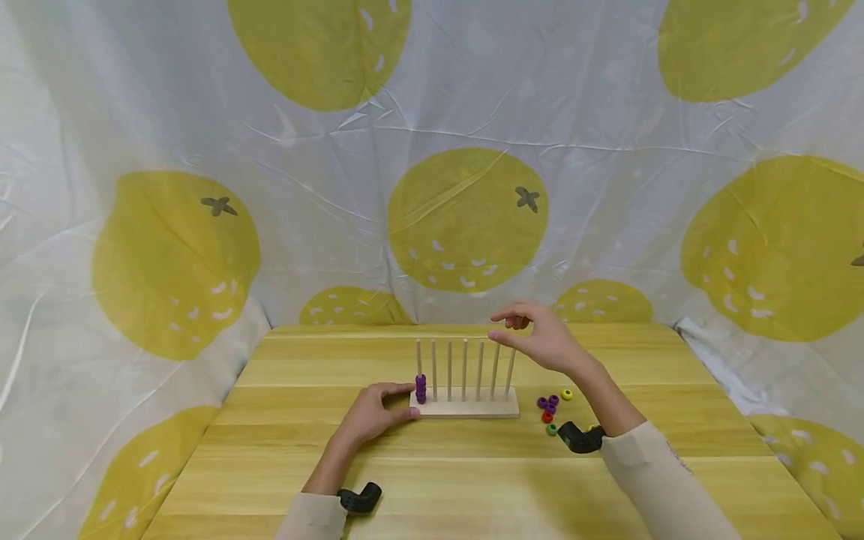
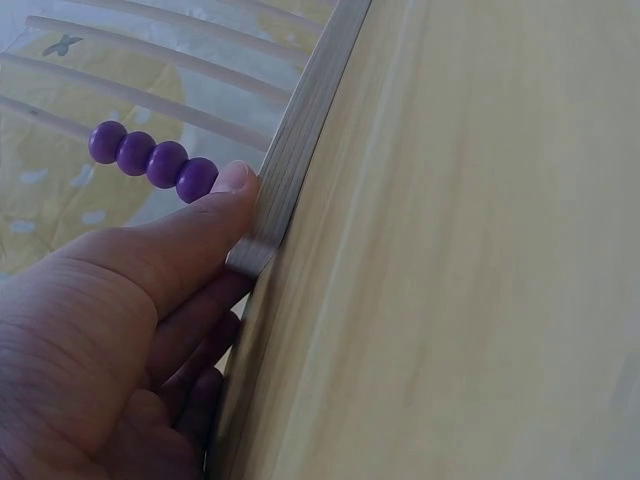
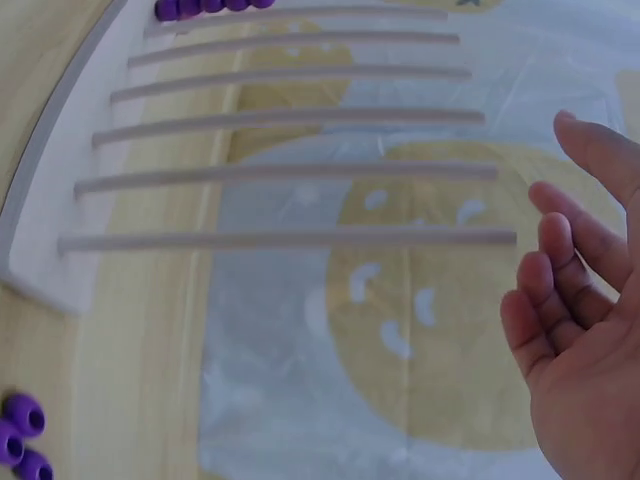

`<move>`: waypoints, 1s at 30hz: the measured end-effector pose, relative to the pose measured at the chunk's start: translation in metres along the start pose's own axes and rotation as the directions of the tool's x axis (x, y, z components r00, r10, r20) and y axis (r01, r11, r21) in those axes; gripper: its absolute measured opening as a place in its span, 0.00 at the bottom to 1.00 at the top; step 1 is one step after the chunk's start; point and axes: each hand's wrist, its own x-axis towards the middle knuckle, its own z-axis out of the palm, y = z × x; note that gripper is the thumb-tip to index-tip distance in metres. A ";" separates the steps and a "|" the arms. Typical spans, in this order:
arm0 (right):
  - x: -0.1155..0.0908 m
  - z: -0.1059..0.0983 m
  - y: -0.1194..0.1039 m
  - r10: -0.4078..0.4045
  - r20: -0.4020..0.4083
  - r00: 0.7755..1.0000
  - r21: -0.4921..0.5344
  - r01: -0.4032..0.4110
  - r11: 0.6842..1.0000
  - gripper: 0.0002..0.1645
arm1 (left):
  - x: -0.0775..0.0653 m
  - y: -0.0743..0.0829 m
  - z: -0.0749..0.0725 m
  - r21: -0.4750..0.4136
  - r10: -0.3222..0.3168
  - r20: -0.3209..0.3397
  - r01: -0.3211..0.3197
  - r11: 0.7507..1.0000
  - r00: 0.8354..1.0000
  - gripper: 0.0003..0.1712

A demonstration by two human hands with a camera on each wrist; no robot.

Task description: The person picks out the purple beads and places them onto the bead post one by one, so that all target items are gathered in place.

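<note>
A wooden bead stand (image 1: pixel 466 409) with a row of several upright pegs stands on the table. Purple beads (image 1: pixel 421 389) are stacked on its leftmost peg, also seen in the left wrist view. My left hand (image 1: pixel 371 412) grips the left end of the base, thumb at the front and fingers behind. Above the rightmost pegs, my right hand (image 1: pixel 543 337) hovers with nothing between its loosely bent fingers. In the right wrist view the right hand (image 3: pixel 590 280) is just beyond the peg tips, and the other pegs are bare.
Loose purple beads (image 1: pixel 551 405), a red bead (image 1: pixel 547 417), a green bead (image 1: pixel 552 430) and a yellow bead (image 1: pixel 567 394) lie right of the stand. The right wrist's black camera (image 1: pixel 580 437) partly covers more yellow there. A lemon-printed curtain (image 1: pixel 466 120) hangs behind the table.
</note>
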 end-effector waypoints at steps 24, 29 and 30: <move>-0.065 -0.018 0.083 0.110 -0.100 0.989 -0.064 -0.117 0.991 0.21 | 0.003 -0.004 0.001 0.004 0.010 0.007 -0.010 1.000 1.000 0.30; -0.076 -0.012 0.102 0.145 -0.064 0.987 -0.064 -0.149 0.987 0.22 | 0.002 -0.006 0.002 0.006 0.013 0.005 -0.013 1.000 1.000 0.30; -0.079 -0.011 0.106 0.153 -0.056 0.987 -0.064 -0.156 0.986 0.22 | 0.002 -0.006 0.002 0.007 0.012 0.004 -0.012 1.000 1.000 0.30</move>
